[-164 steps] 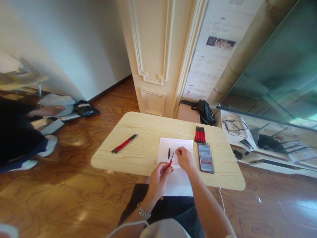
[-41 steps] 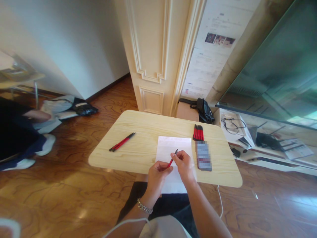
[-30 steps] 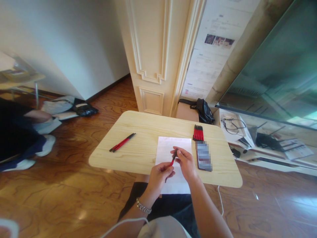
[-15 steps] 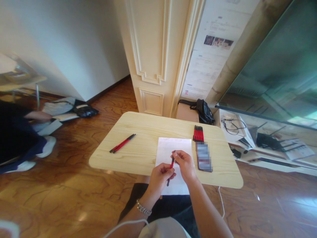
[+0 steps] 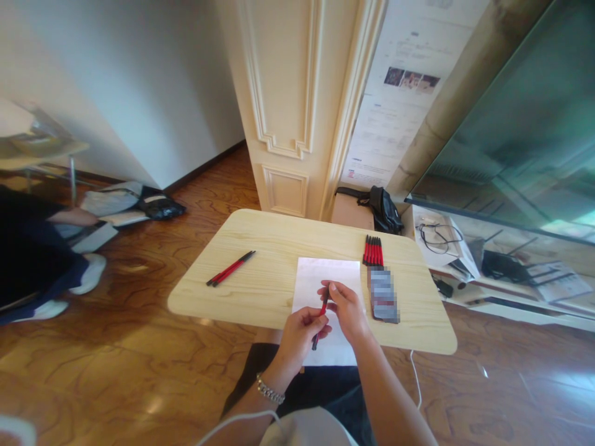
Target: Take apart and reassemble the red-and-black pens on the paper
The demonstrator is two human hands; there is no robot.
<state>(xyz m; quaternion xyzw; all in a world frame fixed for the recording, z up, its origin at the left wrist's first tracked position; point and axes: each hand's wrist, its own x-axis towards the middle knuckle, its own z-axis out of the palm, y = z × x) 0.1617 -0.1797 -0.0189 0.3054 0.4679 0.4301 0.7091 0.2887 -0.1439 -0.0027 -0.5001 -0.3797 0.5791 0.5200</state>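
Note:
A red and black pen (image 5: 321,309) stands nearly upright between both my hands, above a white sheet of paper (image 5: 328,279) on the light wooden table (image 5: 260,279). My left hand (image 5: 300,331) pinches its lower red barrel. My right hand (image 5: 346,310) closes on its upper black end. Two more red and black pens (image 5: 231,268) lie together at the table's left. A row of several such pens (image 5: 372,251) lies at the far right, just beyond a phone (image 5: 383,295).
A person in dark clothes with white shoes (image 5: 32,260) sits at the far left on the wooden floor. A black bag (image 5: 383,207) rests behind the table by a cream door. A low shelf with cables (image 5: 483,263) runs along the right.
The pen in my hands went from a loose black tip lying on the paper to one joined pen. It has turned from slanted to nearly upright, and my hands have drawn closer together.

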